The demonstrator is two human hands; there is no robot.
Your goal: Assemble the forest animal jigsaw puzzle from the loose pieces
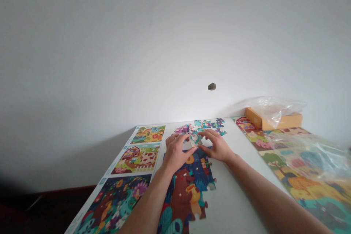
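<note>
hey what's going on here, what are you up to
A person's bare left hand and bare right hand are close together over loose multicoloured jigsaw pieces, at the far edge of a partly assembled dark-blue jigsaw puzzle on a white table. Whether either hand grips a piece is hard to tell. The puzzle's right edge is jagged and unfinished. A flat sheet of three colourful pictures lies to the left.

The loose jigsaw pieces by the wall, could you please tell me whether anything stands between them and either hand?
Nothing visible does: the left hand and right hand are at the near edge of the loose jigsaw pieces. The clear plastic bag and orange box sit off to the right.
</note>
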